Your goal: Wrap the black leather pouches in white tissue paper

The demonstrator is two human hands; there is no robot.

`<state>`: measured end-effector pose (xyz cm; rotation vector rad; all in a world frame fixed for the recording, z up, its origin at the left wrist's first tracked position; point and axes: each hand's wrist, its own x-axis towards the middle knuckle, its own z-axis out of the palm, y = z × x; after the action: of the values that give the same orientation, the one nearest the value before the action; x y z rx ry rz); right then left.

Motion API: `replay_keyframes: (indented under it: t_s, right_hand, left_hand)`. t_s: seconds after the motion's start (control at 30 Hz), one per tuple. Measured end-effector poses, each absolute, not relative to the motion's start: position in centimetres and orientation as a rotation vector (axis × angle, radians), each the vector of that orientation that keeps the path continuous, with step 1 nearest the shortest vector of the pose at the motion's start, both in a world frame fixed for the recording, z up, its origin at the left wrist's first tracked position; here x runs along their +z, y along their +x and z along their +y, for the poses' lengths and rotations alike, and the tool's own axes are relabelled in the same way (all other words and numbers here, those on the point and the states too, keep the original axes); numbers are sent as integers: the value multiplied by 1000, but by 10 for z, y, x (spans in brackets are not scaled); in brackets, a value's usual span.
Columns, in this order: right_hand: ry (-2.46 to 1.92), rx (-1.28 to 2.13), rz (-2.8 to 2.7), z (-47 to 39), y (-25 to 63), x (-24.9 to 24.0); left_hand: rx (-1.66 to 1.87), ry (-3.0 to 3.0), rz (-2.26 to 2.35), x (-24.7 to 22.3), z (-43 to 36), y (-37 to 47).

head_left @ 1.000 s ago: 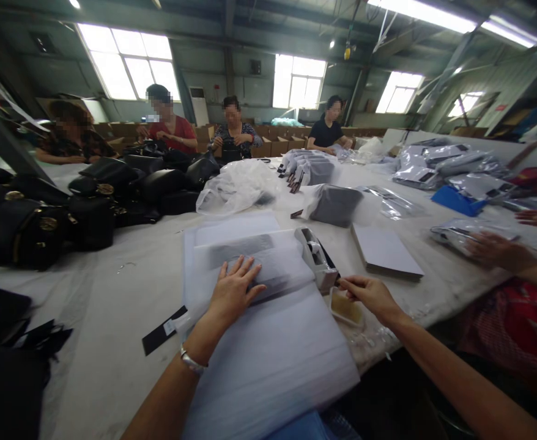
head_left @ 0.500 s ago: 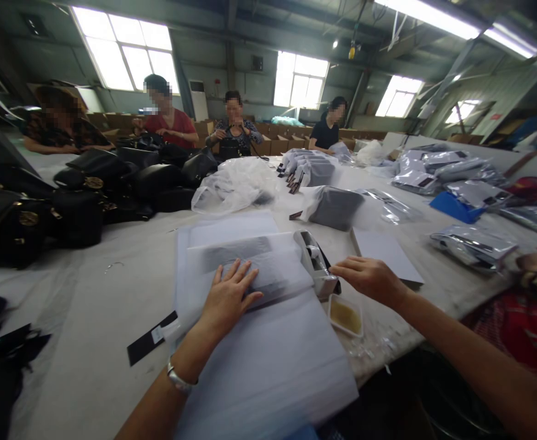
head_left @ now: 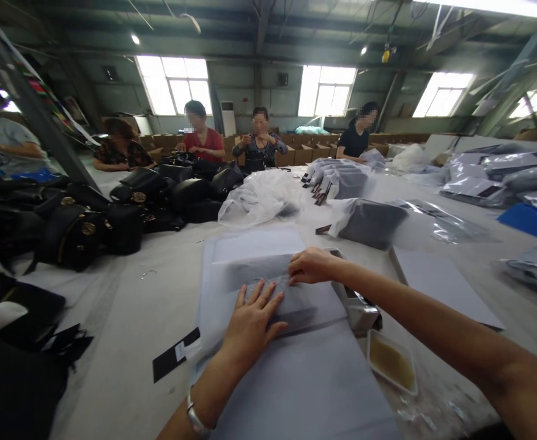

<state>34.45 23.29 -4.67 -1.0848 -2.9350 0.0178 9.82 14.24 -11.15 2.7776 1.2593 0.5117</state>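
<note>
A dark item wrapped in thin white tissue paper (head_left: 243,269) lies in front of me on a stack of white sheets (head_left: 296,385). My left hand (head_left: 254,324) rests flat on the wrapping with its fingers spread. Beyond its fingertips, my right hand (head_left: 312,266) is pinched against the top of the wrapping; whatever is in the pinch is too small to make out. Partly hidden under my right forearm stands a grey tape dispenser (head_left: 362,316). From the bundle's left end sticks out a black hang tag (head_left: 170,362) with a white label.
Black handbags (head_left: 85,235) are heaped at the left. Crumpled clear plastic (head_left: 262,195) and tissue-wrapped items (head_left: 372,223) lie ahead. To the right are a white flat box (head_left: 445,287), a dish of yellowish stuff (head_left: 391,362) and bagged goods (head_left: 479,174). Several people sit across the table.
My right hand has moved left from the tape dispenser onto the wrapped bundle. My left hand stays flat on the wrapping. The camera view has turned leftward.
</note>
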Motion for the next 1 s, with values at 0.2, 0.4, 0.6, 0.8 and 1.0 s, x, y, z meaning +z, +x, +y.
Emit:
replay_keyframes:
  t_s: [0.2, 0.4, 0.6, 0.8, 1.0]
  right_hand:
    - [-1315, -36, -2994, 248, 335, -40]
    - [-1830, -84, -2543, 256, 354, -44]
    - [-2007, -202, -2078, 183, 412, -57]
    - [-2054, 351, -1534, 99, 445, -94]
    - [-1723, 752, -1040, 81, 423, -104]
  left_hand:
    - [467, 2772, 1250, -109, 141, 98]
    - [471, 2746, 1249, -106, 142, 97]
    - [487, 2768, 1240, -108, 143, 96]
    - [530, 2783, 1240, -111, 143, 96]
    - [503, 2790, 1249, -110, 141, 96]
